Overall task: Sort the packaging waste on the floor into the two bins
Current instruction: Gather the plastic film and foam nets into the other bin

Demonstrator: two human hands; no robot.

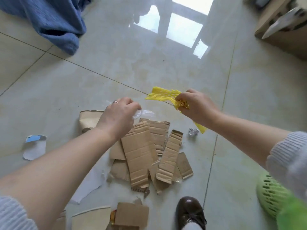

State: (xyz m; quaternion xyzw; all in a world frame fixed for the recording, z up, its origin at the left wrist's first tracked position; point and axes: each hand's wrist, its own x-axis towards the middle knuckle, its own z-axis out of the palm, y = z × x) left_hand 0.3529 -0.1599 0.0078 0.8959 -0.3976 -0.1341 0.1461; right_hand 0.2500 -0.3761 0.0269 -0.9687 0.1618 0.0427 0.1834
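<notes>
My right hand (197,107) grips a yellow foam net sleeve (162,95) above the floor, one end sticking out left, the other hanging below my wrist. My left hand (118,116) pinches a piece of clear plastic film (144,113) just above a pile of torn cardboard strips (146,151) on the floor. A crumpled foil ball (193,131) lies right of the pile. A green mesh bin (272,196) shows at the lower right, partly hidden by my sleeve.
A white and blue paper scrap (34,146) lies at the left, white paper (89,183) under my left arm, more cardboard (131,214) at the bottom. A brown shoe (189,211) stands nearby. Blue cloth (54,22) is at top left, a cardboard box (282,29) top right.
</notes>
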